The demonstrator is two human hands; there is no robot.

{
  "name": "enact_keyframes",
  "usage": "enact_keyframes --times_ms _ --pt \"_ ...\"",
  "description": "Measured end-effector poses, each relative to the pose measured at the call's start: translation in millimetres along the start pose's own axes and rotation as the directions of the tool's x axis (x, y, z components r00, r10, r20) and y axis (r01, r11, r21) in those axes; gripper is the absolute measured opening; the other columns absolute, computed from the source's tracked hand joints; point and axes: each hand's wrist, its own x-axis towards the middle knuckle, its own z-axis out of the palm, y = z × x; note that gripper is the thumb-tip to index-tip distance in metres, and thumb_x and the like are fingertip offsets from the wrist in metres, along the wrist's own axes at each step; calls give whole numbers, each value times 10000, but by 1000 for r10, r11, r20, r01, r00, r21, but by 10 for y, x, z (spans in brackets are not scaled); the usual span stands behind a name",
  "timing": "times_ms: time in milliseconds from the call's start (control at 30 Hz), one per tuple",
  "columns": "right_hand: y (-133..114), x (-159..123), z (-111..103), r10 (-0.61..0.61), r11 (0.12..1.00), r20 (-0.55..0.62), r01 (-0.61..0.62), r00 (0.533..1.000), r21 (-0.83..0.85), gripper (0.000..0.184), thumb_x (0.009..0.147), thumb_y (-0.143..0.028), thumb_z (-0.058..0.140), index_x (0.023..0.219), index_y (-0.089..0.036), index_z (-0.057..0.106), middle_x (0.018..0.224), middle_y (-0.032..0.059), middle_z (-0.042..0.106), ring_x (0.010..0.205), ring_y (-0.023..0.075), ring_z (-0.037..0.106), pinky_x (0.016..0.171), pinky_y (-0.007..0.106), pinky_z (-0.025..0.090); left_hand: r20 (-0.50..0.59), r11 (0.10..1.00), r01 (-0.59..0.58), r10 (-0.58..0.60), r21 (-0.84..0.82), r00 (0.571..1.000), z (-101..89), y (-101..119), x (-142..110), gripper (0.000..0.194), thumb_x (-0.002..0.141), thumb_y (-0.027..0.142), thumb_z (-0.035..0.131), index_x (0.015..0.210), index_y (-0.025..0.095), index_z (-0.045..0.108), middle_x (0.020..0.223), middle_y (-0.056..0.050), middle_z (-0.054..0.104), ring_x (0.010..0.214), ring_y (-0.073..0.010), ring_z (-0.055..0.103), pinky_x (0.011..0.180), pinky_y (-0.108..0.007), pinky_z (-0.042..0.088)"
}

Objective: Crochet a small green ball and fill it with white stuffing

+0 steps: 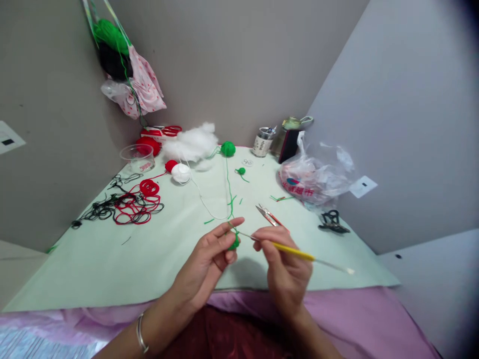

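Observation:
My left hand (210,254) pinches a small green crochet piece (234,243) between thumb and fingers, its index finger stretched out with yarn over it. My right hand (286,264) grips a crochet hook (294,251) with a yellow handle, pen-fashion. The hook's thin metal tip points left and meets the green piece at the left fingertips. A green strand runs from there up the table to a green yarn ball (228,148). A white strand reaches toward the left hand from the white yarn ball (181,173). Just beyond the right hand lie thread snips (270,216).
Tangled red yarn (138,208) and black yarn (98,212) cover the table's left side, near a clear plastic cup (137,160). White stuffing (192,143) sits at the back. A pen can (263,142), plastic bag (314,174) and black clip (333,222) stand or lie rightward.

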Motion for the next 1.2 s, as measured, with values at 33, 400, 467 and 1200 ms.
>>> enact_keyframes --times_ms 33,400,467,1200 --pt "2 21 0 81 991 -10 -79 997 112 227 984 -153 606 1015 -287 786 866 27 704 765 164 636 693 315 522 -4 1000 -18 18 0 1000 -3 14 3 410 804 268 853 1190 154 775 758 33 519 606 -45 422 605 -172 378" --pt "60 59 102 388 793 113 -394 915 464 124 928 -346 737 913 -257 822 860 22 724 634 96 564 622 257 455 -12 948 -183 193 259 981 2 -58 -47 360 908 338 754 1252 233 756 835 10 611 702 -89 517 746 -230 429" --pt "44 81 91 430 750 130 -434 893 500 145 909 -375 757 892 -247 823 848 24 724 601 81 544 599 241 438 -17 965 -157 164 208 986 -21 -42 -35 311 916 342 732 1194 212 783 905 -11 638 700 -85 520 728 -230 435" --pt "4 116 72 461 701 148 -462 875 543 173 907 -365 747 855 -207 797 820 31 716 574 77 538 549 218 431 52 952 -198 192 232 980 -52 -25 -35 338 834 270 801 1171 246 790 917 -13 603 837 -126 526 748 -235 460"
